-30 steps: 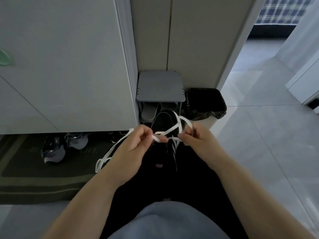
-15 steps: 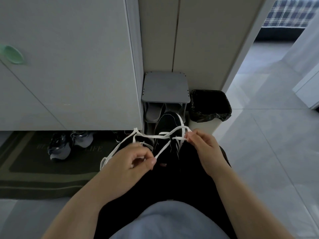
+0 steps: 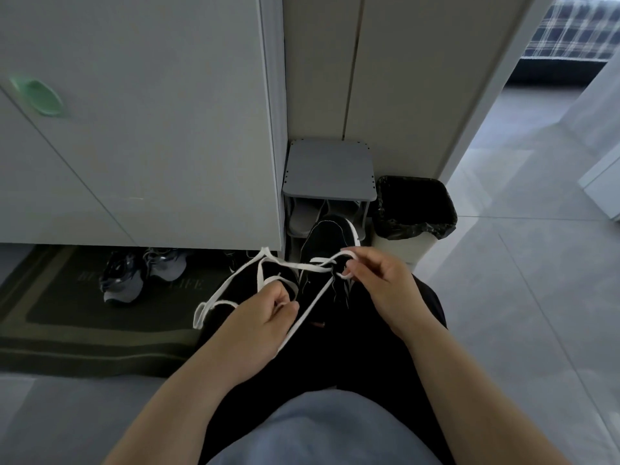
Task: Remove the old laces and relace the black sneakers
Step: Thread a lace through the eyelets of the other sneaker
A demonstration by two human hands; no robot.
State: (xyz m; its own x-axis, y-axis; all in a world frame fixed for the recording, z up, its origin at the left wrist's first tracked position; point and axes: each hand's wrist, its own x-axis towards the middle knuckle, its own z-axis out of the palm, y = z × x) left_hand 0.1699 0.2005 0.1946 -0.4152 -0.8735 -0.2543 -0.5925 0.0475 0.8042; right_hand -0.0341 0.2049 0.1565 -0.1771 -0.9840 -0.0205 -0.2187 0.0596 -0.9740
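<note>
While the black sneaker point(image 3: 327, 238) lies on the person's dark-trousered legs, toe pointing away, the white lace point(image 3: 313, 269) runs across its top between the hands. The left hand point(image 3: 265, 318) has its fingers curled, thumb against forefinger, pinching a strand; more lace loops out to its left and one long strand slants down past its wrist. The right hand point(image 3: 380, 280) pinches a small loop of the lace at its fingertips point(image 3: 347, 263), beside the sneaker's right edge, with its other fingers loosely bent.

Room ahead is tight. A grey shoe rack point(image 3: 330, 172) stands just beyond the toe, in the corner where the white cabinet door point(image 3: 151, 135) meets the wall, and a bin with a black liner point(image 3: 416, 204) stands just beside the rack's right side. To the right, pale floor tiles point(image 3: 523, 297) run open toward a doorway.

On the left, a dark green mat point(image 3: 67, 325) lies along the floor's edge under the cabinet, and a pair of grey sneakers point(image 3: 134, 276) sits on it, well apart from the hands. A green handle point(image 3: 38, 97) is fixed to the cabinet.
</note>
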